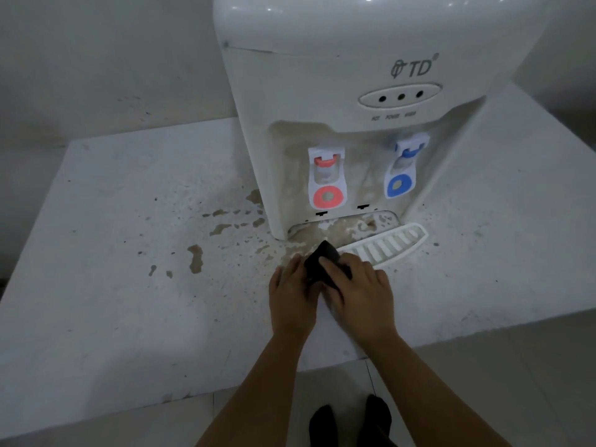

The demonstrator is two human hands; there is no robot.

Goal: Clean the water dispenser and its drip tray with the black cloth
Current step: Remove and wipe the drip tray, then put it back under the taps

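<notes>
A white water dispenser (338, 91) stands at the back of a white counter (113, 253); it has a red tap (326, 179) and a blue tap (404, 169). Its drip recess (348, 225) is stained brown. The white slotted drip tray (387, 245) lies pulled out on the counter, just right of the recess. A folded black cloth (322, 259) sits in front of the recess, held between both hands. My left hand (292, 295) grips its left side. My right hand (361, 291) holds it from the right with fingers laid over the top.
Brown dried stains (195, 258) and specks spread over the counter left of the dispenser. The counter's front edge runs diagonally near my forearms, with tiled floor and my two dark-socked feet (350, 421) below. A wall (96, 59) stands behind the counter.
</notes>
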